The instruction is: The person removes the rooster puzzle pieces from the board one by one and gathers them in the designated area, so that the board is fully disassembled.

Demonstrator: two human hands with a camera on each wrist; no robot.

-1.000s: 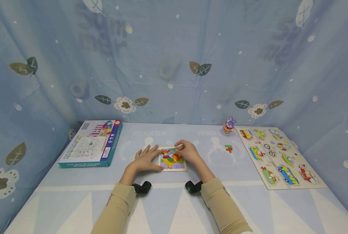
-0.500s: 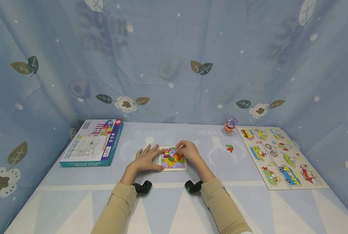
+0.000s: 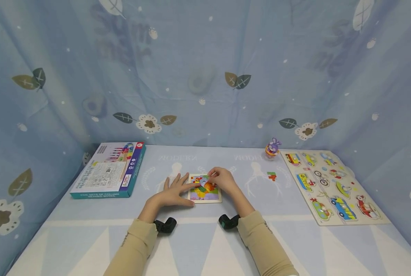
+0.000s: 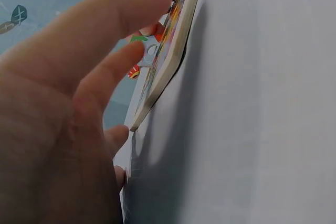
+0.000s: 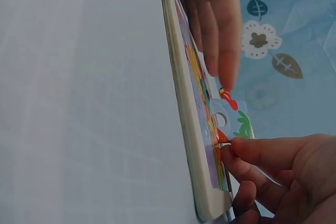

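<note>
A small wooden-framed jigsaw puzzle [image 3: 205, 201] with a colourful rooster picture lies flat on the table. My right hand [image 3: 223, 179] is at its upper right, thumb and fingertips pinching a jigsaw piece [image 5: 235, 118]. This piece is pale blue with green and red parts and stands tilted up from the picture in the right wrist view. My left hand [image 3: 172, 193] is spread at the puzzle's left side, index finger reaching over the picture toward the piece, thumb by the lower left corner. Whether that index fingertip touches the piece I cannot tell.
One loose green-and-red jigsaw piece [image 3: 272, 176] lies to the right. Behind it stands a purple toy figure [image 3: 272, 148]. A wooden vehicle puzzle board [image 3: 333, 188] fills the right side; a flat cardboard box [image 3: 105, 170] is at the left. A patterned curtain [image 3: 205, 76] hangs behind.
My left hand has shifted slightly, its index finger now reaching farther right over the picture and its thumb lower. The right hand keeps its pinch at nearly the same place.
</note>
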